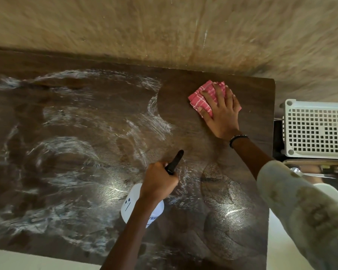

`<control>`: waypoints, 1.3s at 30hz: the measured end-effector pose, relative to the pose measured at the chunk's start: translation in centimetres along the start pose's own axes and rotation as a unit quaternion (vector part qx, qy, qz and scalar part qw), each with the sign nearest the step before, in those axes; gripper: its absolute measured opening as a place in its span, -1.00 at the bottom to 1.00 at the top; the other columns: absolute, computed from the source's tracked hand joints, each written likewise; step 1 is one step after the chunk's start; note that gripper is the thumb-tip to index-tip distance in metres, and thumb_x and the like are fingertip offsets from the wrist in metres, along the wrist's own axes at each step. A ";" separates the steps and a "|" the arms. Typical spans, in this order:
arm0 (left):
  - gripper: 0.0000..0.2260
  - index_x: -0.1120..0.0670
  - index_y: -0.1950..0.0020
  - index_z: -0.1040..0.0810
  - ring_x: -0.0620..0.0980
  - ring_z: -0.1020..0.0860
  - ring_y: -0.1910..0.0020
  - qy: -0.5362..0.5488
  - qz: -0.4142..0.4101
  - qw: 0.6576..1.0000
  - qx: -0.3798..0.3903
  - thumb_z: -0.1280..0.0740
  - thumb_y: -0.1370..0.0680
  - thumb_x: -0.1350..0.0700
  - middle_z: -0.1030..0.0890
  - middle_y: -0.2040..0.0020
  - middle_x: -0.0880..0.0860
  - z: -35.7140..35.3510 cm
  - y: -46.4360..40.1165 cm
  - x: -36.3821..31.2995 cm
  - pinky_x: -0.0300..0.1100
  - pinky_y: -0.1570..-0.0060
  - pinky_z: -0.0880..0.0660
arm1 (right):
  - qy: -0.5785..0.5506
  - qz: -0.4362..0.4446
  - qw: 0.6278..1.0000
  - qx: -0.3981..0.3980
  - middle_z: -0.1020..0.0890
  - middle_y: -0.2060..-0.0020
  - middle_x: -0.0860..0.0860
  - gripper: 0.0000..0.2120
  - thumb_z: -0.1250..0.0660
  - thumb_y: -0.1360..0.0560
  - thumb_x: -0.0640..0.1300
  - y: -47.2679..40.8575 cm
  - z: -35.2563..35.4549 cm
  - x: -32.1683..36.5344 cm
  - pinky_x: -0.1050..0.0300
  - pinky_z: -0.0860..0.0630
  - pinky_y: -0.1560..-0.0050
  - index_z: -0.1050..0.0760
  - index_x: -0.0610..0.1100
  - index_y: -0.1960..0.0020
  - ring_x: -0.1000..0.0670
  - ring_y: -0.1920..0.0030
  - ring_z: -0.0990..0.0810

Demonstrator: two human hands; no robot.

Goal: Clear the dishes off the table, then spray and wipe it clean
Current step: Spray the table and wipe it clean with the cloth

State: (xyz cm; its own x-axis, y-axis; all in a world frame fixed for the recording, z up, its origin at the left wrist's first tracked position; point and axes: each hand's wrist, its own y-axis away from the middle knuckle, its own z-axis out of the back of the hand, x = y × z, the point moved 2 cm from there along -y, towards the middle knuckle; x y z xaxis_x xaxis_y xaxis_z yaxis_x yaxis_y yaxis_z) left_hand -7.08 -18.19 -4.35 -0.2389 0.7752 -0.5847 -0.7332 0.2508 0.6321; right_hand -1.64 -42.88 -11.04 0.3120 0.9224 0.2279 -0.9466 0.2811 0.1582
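The right hand (pixel 221 112) presses flat on the pink cloth (pixel 200 97) at the bench's (pixel 258 90) far right; the left hand (pixel 157 182) grasps the spray bottle (pixel 131 203). Overlapping strokes leftward should lift the white, probably foamy, streaks (pixel 66 145).

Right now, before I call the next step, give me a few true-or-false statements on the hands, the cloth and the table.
1. The right hand presses flat on the pink cloth. True.
2. The left hand is empty. False: it grips the spray bottle by its black trigger head.
3. Dishes sit on the table. False: none show on it.
4. White spray streaks cover the table's left part. True.
5. The white basket stands on the table. False: it is off its right edge.
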 end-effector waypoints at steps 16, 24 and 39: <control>-0.92 0.20 0.25 -0.51 -0.09 -0.27 0.60 0.059 -0.025 0.996 -0.059 -0.33 -0.45 0.25 -0.41 0.52 0.17 0.0 1.8 2.8 -0.25 0.52 -0.24 | 0.074 0.284 0.955 0.027 -0.26 -0.49 -0.10 -0.47 -0.01 -0.55 0.24 9.7 -2.4 4.4 -0.26 -0.08 -0.45 -0.23 0.11 -0.48 -0.24 -0.49 -0.17; -0.92 0.19 0.25 -0.51 -0.05 -0.29 0.57 0.063 -0.049 0.995 -0.058 -0.32 -0.45 0.25 -0.45 0.49 0.19 0.1 2.1 3.4 -0.17 0.48 -0.27 | 0.009 0.031 0.999 -0.010 -0.16 -0.53 -0.07 -0.44 0.03 -0.55 0.27 2.5 -1.8 4.5 -0.27 0.00 -0.45 -0.22 0.11 -0.49 -0.31 -0.50 -0.07; -0.94 0.16 0.24 -0.52 -0.03 -0.30 0.55 0.018 -0.057 0.998 -0.007 -0.29 -0.43 0.21 -0.43 0.50 0.09 -1.4 5.0 5.3 -0.12 0.47 -0.29 | 0.064 0.115 0.991 0.018 -0.19 -0.52 -0.07 -0.47 0.00 -0.57 0.27 10.2 -1.5 0.9 -0.27 -0.17 -0.42 -0.22 0.12 -0.49 -0.26 -0.49 -0.14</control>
State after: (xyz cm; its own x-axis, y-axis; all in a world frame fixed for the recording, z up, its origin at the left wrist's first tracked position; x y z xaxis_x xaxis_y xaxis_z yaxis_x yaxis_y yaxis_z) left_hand -12.87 -13.63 -5.03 -0.1771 0.7206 -0.6704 -0.7651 0.3277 0.5543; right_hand -11.16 -38.79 -10.68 0.0727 0.9876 0.1393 -0.9871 0.0513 0.1514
